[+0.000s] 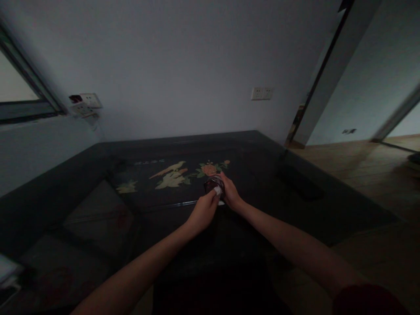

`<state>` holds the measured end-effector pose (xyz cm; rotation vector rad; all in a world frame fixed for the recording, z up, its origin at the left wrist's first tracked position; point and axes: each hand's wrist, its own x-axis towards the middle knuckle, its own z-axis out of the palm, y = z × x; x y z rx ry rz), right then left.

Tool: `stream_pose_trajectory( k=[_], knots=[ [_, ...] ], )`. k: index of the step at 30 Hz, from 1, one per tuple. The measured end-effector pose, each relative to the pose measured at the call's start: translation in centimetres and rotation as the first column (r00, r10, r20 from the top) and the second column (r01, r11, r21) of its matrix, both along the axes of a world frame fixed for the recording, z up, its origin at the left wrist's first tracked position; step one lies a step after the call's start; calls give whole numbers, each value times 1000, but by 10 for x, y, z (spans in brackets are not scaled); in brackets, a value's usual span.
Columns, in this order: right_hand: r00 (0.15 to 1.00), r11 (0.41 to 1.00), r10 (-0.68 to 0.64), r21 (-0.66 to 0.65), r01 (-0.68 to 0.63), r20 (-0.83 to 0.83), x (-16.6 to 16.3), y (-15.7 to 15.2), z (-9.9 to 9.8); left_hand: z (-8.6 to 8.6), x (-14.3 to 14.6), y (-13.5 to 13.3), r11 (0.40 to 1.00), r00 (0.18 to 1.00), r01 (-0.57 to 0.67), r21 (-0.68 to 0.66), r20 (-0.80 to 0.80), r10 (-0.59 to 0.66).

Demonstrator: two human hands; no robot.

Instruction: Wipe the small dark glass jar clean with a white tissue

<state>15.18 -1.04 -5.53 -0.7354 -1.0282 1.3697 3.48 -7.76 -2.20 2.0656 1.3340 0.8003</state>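
Both hands meet over the middle of the dark glass-topped table (pixel 262 162). Between them is a small, dark, shiny rounded object (pixel 210 185) with thin glinting edges, perhaps a pair of sunglasses; dim light hides its exact kind. My right hand (pixel 231 192) is closed around its right side. From the near side, my left hand (pixel 204 209) pinches a small white tissue-like piece (pixel 217 190) against the object's surface. Fingers cover much of both things. A small white bit (pixel 221 203) shows just below the hands.
Under the glass lies a picture of birds (pixel 172 177) and an orange flower (pixel 209 169). A wall with sockets (pixel 261 93) borders the table's far side. More sockets (pixel 90 100) and a window (pixel 19 78) are left. A white object (pixel 8 271) sits at the lower left.
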Motion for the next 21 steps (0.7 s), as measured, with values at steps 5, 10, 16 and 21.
stream_pose_trajectory(
  k=[5,10,16,21],
  knots=[
    [1000,1000,-20,9,20,2,-1,1,-1,-3,1,6,999,981,-24,-47,192,32],
    [1000,1000,0,4,0,22,-1,0,-1,3,-3,-4,997,985,58,60,-166,-48],
    [999,998,4,55,-7,52,-1,0,-1,-2,-6,-4,926,749,218,307,-661,43],
    [999,999,-23,44,21,28,-1,3,-4,-11,-5,2,898,684,245,365,-721,107]
  ],
)
